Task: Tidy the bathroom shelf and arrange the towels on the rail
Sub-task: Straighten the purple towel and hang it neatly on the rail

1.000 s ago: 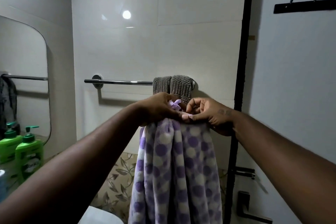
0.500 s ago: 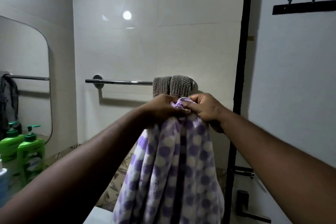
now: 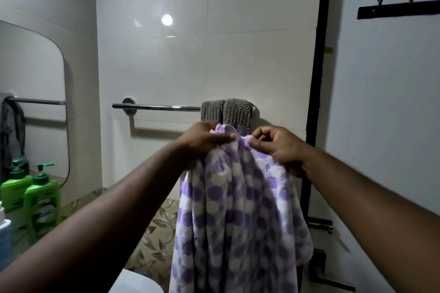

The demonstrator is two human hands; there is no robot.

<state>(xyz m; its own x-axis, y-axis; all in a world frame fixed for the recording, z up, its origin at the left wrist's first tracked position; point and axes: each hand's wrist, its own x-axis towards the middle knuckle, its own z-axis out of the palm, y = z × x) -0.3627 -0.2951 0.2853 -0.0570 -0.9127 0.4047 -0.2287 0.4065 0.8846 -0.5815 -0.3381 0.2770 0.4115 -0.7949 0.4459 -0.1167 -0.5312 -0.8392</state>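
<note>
Both hands, left hand and right hand, pinch the top edge of a fluffy purple-and-white polka-dot towel with curled fingers. It hangs before the chrome towel rail, where a ribbed grey towel is draped. The label on the green pump bottle is unreadable.

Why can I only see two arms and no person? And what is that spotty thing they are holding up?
The camera sits on the person's head and looks forward and down, so you see what they see: just their own arms reaching out. This is the only view. The left hand and the right hand both grip the bunched top of a purple and white spotted towel, which hangs down from them. Behind it, on the wall, is a shiny towel rail with a grey towel draped over its right end. The spotted towel is not over the rail yet. At the left, a green pump bottle stands by a mirror.
</note>
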